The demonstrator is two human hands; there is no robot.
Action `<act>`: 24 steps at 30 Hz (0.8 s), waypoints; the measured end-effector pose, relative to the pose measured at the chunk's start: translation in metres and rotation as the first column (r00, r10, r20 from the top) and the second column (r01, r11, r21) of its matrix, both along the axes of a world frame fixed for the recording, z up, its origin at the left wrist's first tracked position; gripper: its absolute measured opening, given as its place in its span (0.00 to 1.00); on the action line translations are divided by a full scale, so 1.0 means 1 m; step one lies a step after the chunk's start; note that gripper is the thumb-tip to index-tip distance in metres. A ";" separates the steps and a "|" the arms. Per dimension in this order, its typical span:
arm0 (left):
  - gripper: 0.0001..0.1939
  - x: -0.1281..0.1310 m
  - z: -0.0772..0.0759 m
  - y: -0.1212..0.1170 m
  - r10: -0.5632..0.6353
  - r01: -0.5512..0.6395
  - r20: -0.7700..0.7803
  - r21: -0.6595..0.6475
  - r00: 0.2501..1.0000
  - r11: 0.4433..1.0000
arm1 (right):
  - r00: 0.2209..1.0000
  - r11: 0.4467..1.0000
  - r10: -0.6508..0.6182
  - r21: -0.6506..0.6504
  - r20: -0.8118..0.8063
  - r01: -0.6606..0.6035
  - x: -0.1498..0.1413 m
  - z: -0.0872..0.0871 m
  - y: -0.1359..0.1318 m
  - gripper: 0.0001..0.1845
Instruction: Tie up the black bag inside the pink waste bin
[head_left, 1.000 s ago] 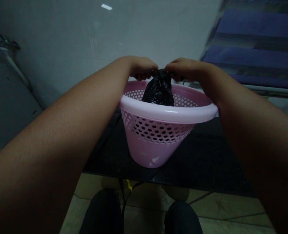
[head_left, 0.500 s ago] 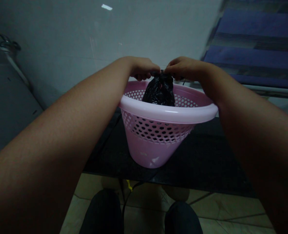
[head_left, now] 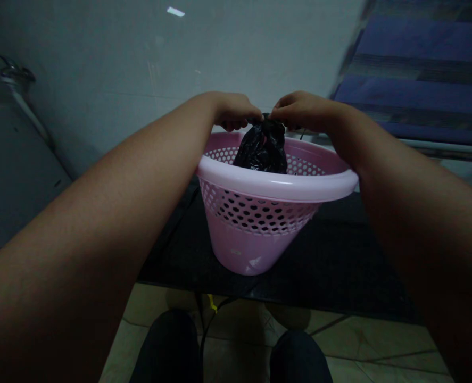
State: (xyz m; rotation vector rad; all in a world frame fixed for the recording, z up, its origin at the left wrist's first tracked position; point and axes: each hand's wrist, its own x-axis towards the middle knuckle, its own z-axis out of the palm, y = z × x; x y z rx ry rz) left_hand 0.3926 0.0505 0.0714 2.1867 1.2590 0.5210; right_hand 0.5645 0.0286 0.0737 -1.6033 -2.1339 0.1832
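A black plastic bag (head_left: 262, 149) rises out of a pink perforated basket (head_left: 247, 242), its top gathered to a narrow neck. My left hand (head_left: 238, 110) pinches the neck from the left side. From the right, my right hand (head_left: 299, 110) pinches the same gathered top, with the fingertips of both hands close together. My forearms pass over or against the basket's rim on either side. The basket stands upright, and the lower part of the bag is hidden behind its front wall.
The basket rests on a dark bench (head_left: 339, 266) against a pale wall (head_left: 119, 64). Purple striped cloth (head_left: 415, 101) hangs at the right. A metal fixture (head_left: 16, 77) is at far left. My knees, a cable and a yellow strip (head_left: 212, 303) show below the bench edge.
Almost nothing differs. The bag's gathered top between my fingertips has shifted slightly; both hands and the basket stay in place.
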 end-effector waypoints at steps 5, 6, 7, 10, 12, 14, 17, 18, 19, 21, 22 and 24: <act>0.14 0.000 0.000 -0.003 0.031 -0.031 -0.020 0.021 0.999 0.999 | 0.999 0.999 0.037 -0.011 -0.018 -0.037 0.004 -0.001 0.009 0.05; 0.14 0.000 -0.001 -0.003 0.034 -0.033 -0.022 0.022 0.999 0.999 | 0.999 0.999 0.043 -0.010 -0.026 -0.044 0.005 -0.001 0.011 0.05; 0.14 0.000 -0.001 -0.003 0.034 -0.034 -0.022 0.019 0.999 0.999 | 0.998 0.999 0.049 -0.007 -0.033 -0.050 0.005 -0.002 0.012 0.04; 0.13 0.001 -0.001 -0.001 0.041 -0.041 -0.013 0.019 0.999 0.999 | 0.997 0.999 0.048 0.001 -0.052 -0.048 0.006 -0.002 0.013 0.03; 0.12 0.001 -0.001 0.000 0.056 -0.056 -0.004 0.030 0.998 0.998 | 0.997 0.999 0.044 0.002 -0.066 -0.044 0.006 -0.002 0.013 0.04; 0.12 0.001 -0.001 0.001 0.072 -0.072 0.004 0.047 0.997 0.996 | 0.994 0.999 0.042 0.013 -0.101 -0.041 0.005 -0.003 0.013 0.06; 0.13 0.001 0.000 0.001 0.072 -0.073 0.017 0.056 0.997 0.996 | 0.988 0.999 0.037 0.028 -0.150 -0.033 0.005 -0.003 0.014 0.08; 0.13 0.000 0.000 0.000 0.069 -0.070 0.019 0.057 0.997 0.996 | 0.989 0.999 0.035 0.030 -0.142 -0.031 0.005 -0.003 0.014 0.09; 0.13 0.000 0.000 0.000 0.068 -0.070 0.020 0.059 0.997 0.996 | 0.992 0.999 0.027 0.035 -0.122 -0.023 0.004 -0.002 0.013 0.09; 0.14 0.000 0.000 -0.002 0.060 -0.061 0.026 0.053 0.998 0.997 | 0.998 0.999 0.001 0.044 -0.064 0.002 0.003 -0.001 0.011 0.09; 0.15 0.000 0.000 -0.002 0.053 -0.054 0.028 0.045 0.998 0.998 | 0.999 0.999 -0.014 0.047 -0.043 0.016 0.002 -0.001 0.008 0.09; 0.15 0.000 0.000 -0.003 0.050 -0.051 0.030 0.036 0.998 0.998 | 0.999 0.998 -0.038 0.049 -0.020 0.039 0.000 0.000 0.004 0.09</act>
